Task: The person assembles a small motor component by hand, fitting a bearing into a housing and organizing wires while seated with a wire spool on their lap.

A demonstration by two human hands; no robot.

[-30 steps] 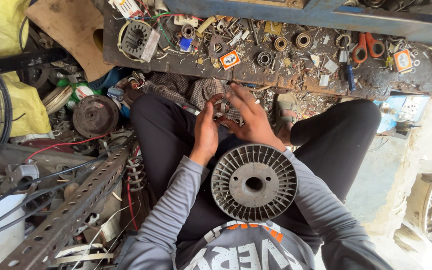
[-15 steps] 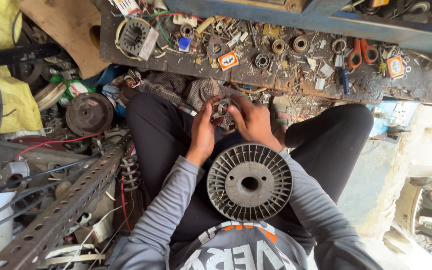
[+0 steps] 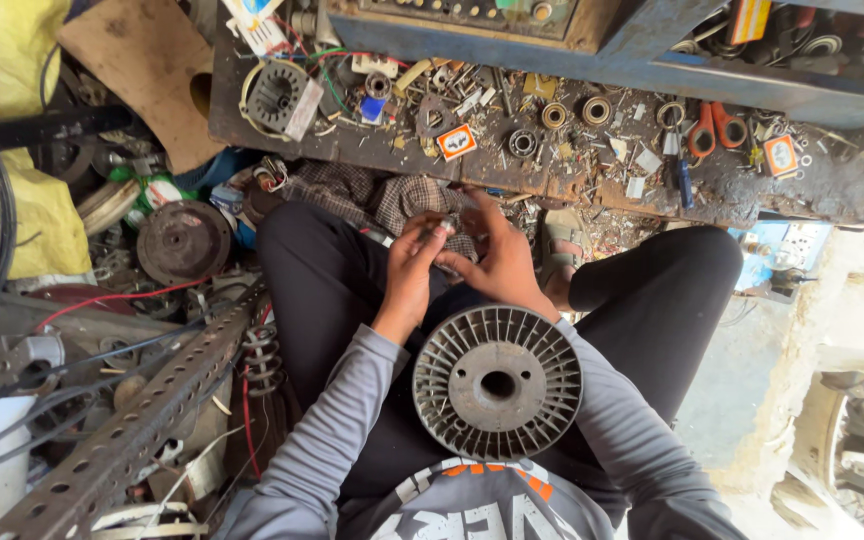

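A: Where's the part?

B: Small metal part (image 3: 445, 243), just beyond the finned disc (image 3: 497, 382) on the lap. Left hand (image 3: 410, 272) and right hand (image 3: 497, 262) both pinch it, fingers curled on it.

A: Handling?

B: Looks rigid, light, mostly hidden. Probably greasy; grip the edges. The disc looks heavy, unheld.

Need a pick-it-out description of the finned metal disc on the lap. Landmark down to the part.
Start at the long cluttered workbench across the top, then drop to the seated person's black-trousered lap. The finned metal disc rests there, just below both hands. It is pale grey with radial fins and a central hole, unlike the dark rusty disc at left.
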